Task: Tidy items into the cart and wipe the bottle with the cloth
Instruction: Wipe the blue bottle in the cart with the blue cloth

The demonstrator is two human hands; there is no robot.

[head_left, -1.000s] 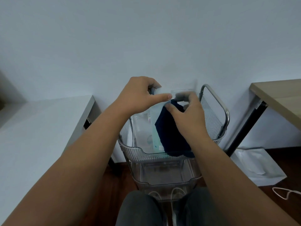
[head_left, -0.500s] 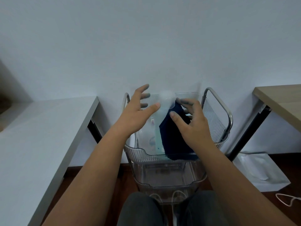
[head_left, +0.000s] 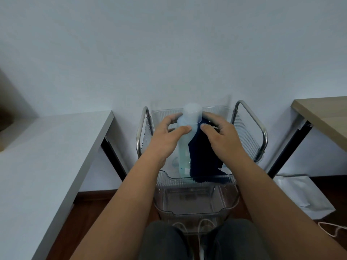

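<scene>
Bottle (head_left: 185, 139) upright in cart (head_left: 195, 180), label unreadable.

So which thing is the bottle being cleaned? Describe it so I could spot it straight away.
Find the clear plastic cart with metal side handles against the wall, between the two desks. In its top basket, between the left hand and right hand, stands the bottle. It is tall, pale and translucent with a rounded cap, unlike the dark navy cloth draped against its right side.
</scene>
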